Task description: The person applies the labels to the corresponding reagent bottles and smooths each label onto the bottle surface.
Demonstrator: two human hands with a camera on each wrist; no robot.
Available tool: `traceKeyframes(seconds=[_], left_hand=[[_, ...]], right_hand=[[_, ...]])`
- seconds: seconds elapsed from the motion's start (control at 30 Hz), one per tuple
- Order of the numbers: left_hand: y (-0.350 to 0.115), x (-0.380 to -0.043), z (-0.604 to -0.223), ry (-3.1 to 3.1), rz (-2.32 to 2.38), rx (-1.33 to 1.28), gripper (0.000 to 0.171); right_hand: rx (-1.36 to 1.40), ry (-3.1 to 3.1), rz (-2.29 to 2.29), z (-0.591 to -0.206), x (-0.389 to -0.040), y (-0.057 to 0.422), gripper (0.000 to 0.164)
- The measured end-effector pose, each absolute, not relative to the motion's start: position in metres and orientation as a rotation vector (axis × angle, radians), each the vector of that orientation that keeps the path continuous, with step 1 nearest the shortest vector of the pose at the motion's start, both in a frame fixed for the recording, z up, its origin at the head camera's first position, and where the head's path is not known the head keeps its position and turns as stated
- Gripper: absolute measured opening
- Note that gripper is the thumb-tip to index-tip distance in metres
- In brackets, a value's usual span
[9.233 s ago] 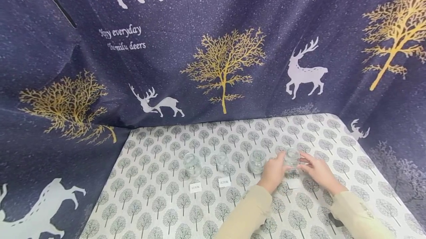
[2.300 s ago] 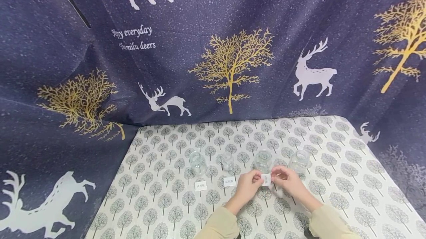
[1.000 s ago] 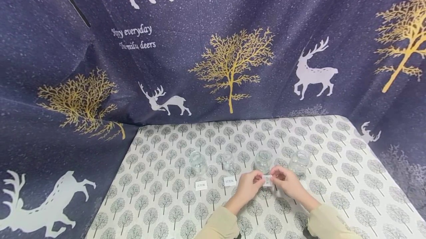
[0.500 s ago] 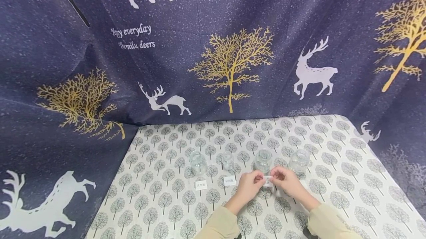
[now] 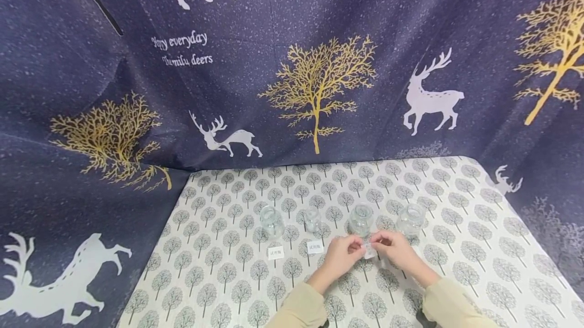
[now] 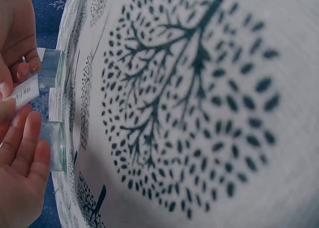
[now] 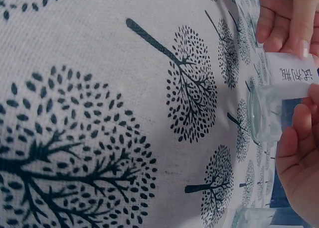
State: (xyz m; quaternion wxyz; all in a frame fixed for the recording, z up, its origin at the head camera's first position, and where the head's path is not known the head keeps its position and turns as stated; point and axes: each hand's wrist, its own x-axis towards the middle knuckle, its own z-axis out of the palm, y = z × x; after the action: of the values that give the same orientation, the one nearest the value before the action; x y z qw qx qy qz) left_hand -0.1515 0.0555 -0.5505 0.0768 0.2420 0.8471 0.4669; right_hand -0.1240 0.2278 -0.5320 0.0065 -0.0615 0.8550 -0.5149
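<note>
A small white paper label (image 5: 368,251) printed with characters is held between my two hands, low in front of the third glass jar (image 5: 361,220) from the left. My left hand (image 5: 341,254) pinches the label's left side between thumb and fingertips. At its other side, my right hand (image 5: 398,249) pinches it too. The printing on the label (image 7: 294,74) reads sideways in the right wrist view. In the left wrist view, the label (image 6: 26,91) tilts between the thumbs, and the left hand's (image 6: 25,171) other fingers are loosely bent.
Left of the hands stand a glass jar (image 5: 271,222) and a smaller one (image 5: 312,220), with a white label (image 5: 276,253) and another label (image 5: 315,247) lying before them. A further jar (image 5: 411,220) stands behind the right hand. Patterned cloth (image 5: 228,277) covers the table.
Earlier both hands were around the rightmost jar; since then they have moved left and taken up the label. Over the last second they stay in place while the label tilts.
</note>
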Motion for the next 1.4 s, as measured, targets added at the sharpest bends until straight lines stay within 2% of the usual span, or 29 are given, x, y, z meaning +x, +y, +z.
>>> traceKeyframes(seconds=[0.3, 0.67, 0.93, 1.07, 1.2, 1.4], left_hand=[[0.059, -0.155, -0.545, 2.356, 1.575, 0.536, 0.025], [0.06, -0.157, -0.547, 2.166, 1.647, 0.424, 0.025], [0.058, -0.156, -0.543, 2.089, 1.679, 0.38, 0.023], [0.058, -0.157, -0.544, 2.066, 1.692, 0.379, 0.023], [0.059, -0.158, -0.546, 2.065, 1.69, 0.387, 0.026], [0.063, -0.158, -0.546, 2.122, 1.662, 0.445, 0.026]], right_hand=[[-0.31, 2.749, -1.554, -0.531, -0.123, 0.227, 0.01], [-0.48, 2.821, -1.581, -0.528, -0.12, 0.223, 0.01], [-0.569, 2.881, -1.574, -0.506, -0.113, 0.214, 0.008], [-0.587, 2.883, -1.585, -0.518, -0.115, 0.217, 0.014], [-0.565, 2.865, -1.584, -0.533, -0.119, 0.224, 0.012], [-0.541, 2.82, -1.616, -0.534, -0.119, 0.223, 0.012]])
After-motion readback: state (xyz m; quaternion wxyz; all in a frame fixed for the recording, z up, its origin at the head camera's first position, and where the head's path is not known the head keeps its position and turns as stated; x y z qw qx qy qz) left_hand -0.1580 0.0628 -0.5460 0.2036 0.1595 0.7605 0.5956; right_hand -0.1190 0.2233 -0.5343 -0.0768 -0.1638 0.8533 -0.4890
